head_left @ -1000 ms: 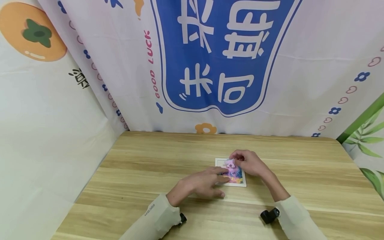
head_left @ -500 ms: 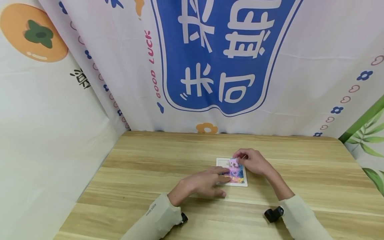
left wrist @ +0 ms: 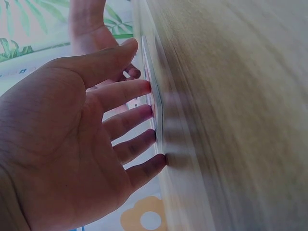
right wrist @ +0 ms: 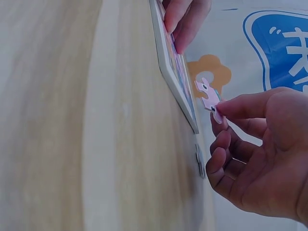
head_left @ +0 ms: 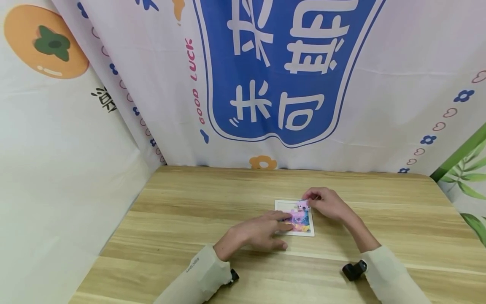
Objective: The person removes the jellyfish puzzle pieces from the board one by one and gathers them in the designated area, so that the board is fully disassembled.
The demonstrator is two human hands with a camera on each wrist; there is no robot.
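Note:
A small white-framed jigsaw puzzle (head_left: pixel 312 229) lies on the table, its lower part filled with a pink, blue and yellow picture and its upper left bare. My left hand (head_left: pixel 258 233) rests its extended fingertips on the puzzle's left side, partly hiding the picture. In the left wrist view, those fingers (left wrist: pixel 127 120) reach to the board's edge. Between thumb and forefinger, my right hand (head_left: pixel 329 205) pinches a pink puzzle piece (head_left: pixel 302 206) with eyes printed on it, over the upper right corner. The right wrist view shows this puzzle piece (right wrist: pixel 209 101) tilted and raised off the board.
Another small flat piece (right wrist: pixel 199 161) lies on the table beyond the puzzle's corner, near the curled fingers of my right hand. The wooden table (head_left: pixel 190 190) meets a printed cloth backdrop (head_left: pixel 228 154) at its rear edge. Black wrist cameras (head_left: pixel 355 270) sit at both cuffs.
My right hand has moved to the right with the pink puzzle piece, from the upper middle of the board to its upper right corner. The left hand stays on the board.

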